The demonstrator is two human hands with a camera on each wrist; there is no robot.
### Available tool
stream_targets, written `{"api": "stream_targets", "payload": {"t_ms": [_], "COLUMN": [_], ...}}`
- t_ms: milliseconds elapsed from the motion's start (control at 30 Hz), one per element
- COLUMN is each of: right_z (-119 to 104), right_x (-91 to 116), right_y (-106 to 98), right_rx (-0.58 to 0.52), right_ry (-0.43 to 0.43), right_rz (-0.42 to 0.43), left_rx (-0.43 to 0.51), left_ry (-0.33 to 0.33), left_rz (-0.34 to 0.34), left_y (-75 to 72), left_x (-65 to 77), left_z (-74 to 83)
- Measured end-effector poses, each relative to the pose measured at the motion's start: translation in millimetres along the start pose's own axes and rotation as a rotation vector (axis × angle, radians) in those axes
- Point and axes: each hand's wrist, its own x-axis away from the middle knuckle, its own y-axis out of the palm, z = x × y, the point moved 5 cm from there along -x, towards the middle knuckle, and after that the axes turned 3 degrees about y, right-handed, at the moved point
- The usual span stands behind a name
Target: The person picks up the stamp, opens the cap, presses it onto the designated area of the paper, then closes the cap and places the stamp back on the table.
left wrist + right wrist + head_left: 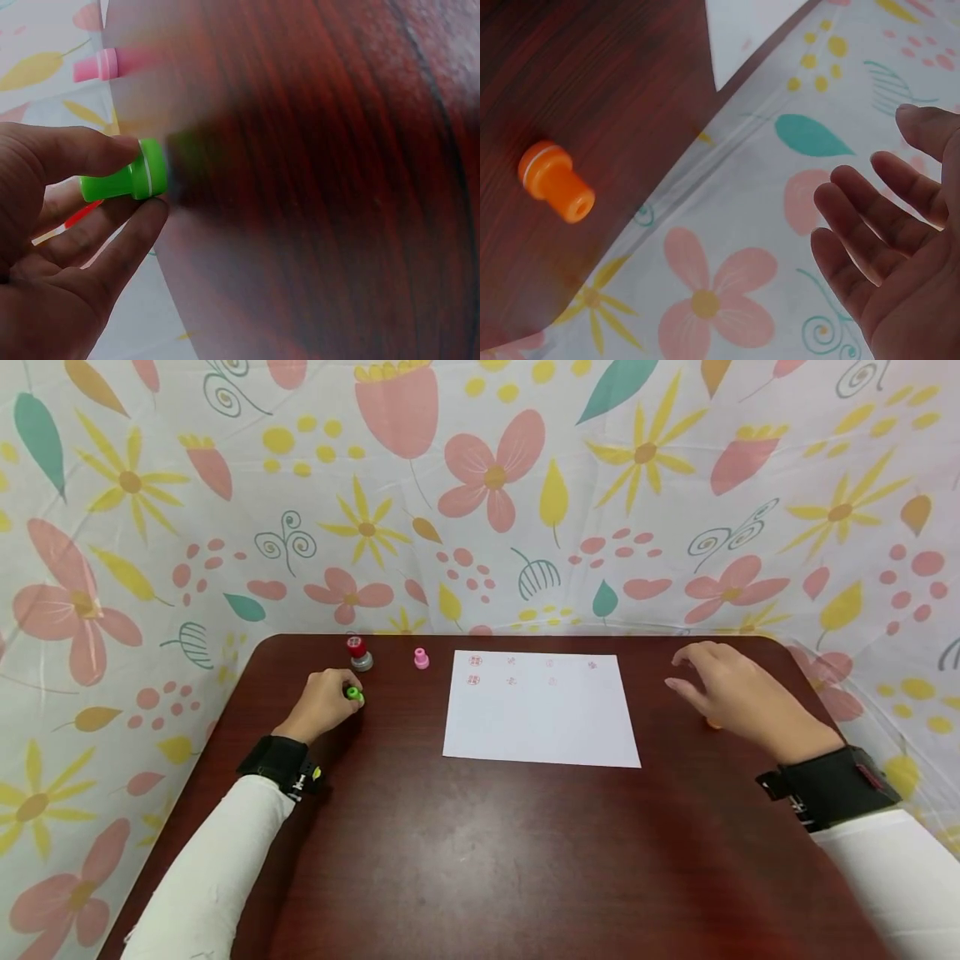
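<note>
My left hand (pixel 318 706) pinches a small green stamp (pixel 142 172) between thumb and fingers, at the left part of the table. In the left wrist view the stamp's wide end is at or just above the wood; I cannot tell which. On the right, my right hand (pixel 738 697) hovers with loosely bent fingers and holds nothing. Below it, an orange stamp (pixel 557 181) stands on the table, mostly hidden by the hand in the head view. A white sheet of paper (pixel 540 718) lies between the hands, with several faint red prints in two rows near its top.
Behind the left hand stand a red stamp with a grey base (pixel 359 653) and a pink stamp (pixel 422 658). The dark wooden table (pixel 465 852) meets a flowered cloth (pixel 495 552) at its back and sides.
</note>
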Motion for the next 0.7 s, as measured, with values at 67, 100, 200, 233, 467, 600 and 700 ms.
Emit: {"api": "stream_targets", "payload": {"t_ms": [67, 100, 200, 233, 467, 600, 700], "right_z": [4, 6, 11, 13, 26, 34, 44], "right_x": [0, -1, -1, -1, -1, -2, -2], "right_y": [0, -1, -2, -2, -3, -3, -2], "right_rx": [0.0, 0.001, 0.005, 0.006, 0.036, 0.045, 0.056], "right_ry": [0.007, 0.006, -0.003, -0.006, 0.009, 0.001, 0.011], "right_rz": [-0.01, -0.011, -0.011, -0.011, -0.035, -0.083, -0.133], "left_rx": [0.002, 0.003, 0.002, 0.001, 0.009, 0.004, -0.042], "left_ry": [-0.007, -0.01, -0.005, -0.005, 0.004, 0.023, 0.058], "left_rz": [-0.001, -0.003, 0.0, 0.0, -0.014, -0.026, -0.006], "left_y": [0.8, 1.4, 2.7, 3.1, 5.4, 2.8, -1.9], "left_x": [0.1, 0.2, 1.2, 1.4, 1.4, 3.1, 7.3], "left_z": [-1.7, -2.4, -2.9, -2.9, -4.1, -0.3, 9.0]}}
